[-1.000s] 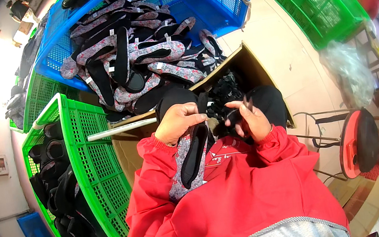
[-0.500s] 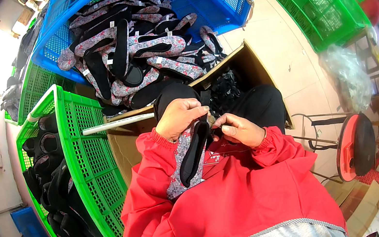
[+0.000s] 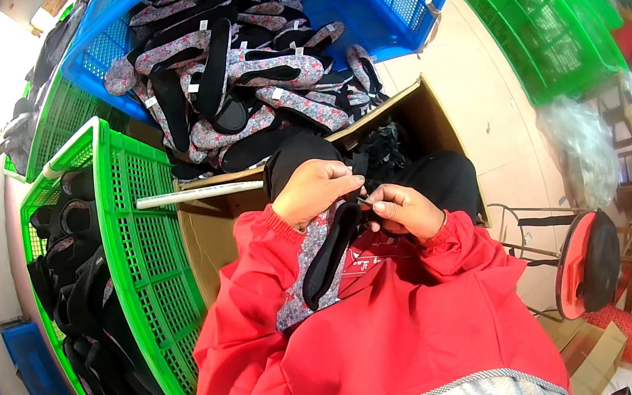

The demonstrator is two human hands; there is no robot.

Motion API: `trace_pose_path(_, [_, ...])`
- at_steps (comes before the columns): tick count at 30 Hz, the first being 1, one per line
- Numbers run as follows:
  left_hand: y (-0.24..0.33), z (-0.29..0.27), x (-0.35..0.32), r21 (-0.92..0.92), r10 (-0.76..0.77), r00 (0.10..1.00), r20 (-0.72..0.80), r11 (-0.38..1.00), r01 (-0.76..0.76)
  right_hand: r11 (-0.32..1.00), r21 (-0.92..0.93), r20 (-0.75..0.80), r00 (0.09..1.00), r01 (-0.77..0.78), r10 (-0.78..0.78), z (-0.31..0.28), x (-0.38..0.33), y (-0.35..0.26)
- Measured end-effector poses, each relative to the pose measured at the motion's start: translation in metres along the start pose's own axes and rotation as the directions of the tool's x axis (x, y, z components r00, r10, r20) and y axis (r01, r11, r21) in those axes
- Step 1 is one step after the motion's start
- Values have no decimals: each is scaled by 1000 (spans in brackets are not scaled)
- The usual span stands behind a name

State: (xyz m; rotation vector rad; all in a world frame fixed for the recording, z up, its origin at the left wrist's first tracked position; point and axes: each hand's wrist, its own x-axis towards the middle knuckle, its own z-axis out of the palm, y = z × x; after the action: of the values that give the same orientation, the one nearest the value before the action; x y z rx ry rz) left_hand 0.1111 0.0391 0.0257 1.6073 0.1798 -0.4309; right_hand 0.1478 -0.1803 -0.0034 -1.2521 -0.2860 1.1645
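A floral grey-and-pink slipper with a black-lined opening hangs down in front of my red sleeve and apron. My left hand is closed on its upper end, thumb pressed along the top. Close beside it, my right hand pinches a small, thin tool with a metallic glint; its kind I cannot make out. The tip of that tool lies at the slipper's upper end, near my left fingertips. Part of the slipper's top is hidden by the fingers.
An open cardboard box with black scraps stands between my knees. Beyond it, a blue crate spills a heap of similar slippers. At left, a green crate holds black pieces; a white rod juts over the box. A round-seated stool stands right.
Both hands have stayed together at the slipper's top. My right hand has shifted slightly, and the thin tool between its fingers now shows more plainly. The view has tilted a little.
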Motion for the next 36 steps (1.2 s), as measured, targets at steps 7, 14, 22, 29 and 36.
trace_pose_path(7, [1,0,0,50,-13,1000,-22,999,14,998,-59,37,999,-9,11,-2,7,-8])
trace_pose_path(14, [-5,0,5,72,-36,999,-9,997,37,999,-30,48,998,-31,32,-1,10,-14])
trace_pose_path(22, [-9,1,7,89,-20,999,-27,996,22,998,-54,68,997,-44,48,1,13,-15])
trace_pose_path(29, [-5,2,5,68,-25,999,-33,997,27,996,45,88,994,-72,67,-3,15,-9])
trace_pose_path(36, [-14,1,8,35,-33,999,-15,999,33,997,39,70,996,-64,61,-2,17,-7])
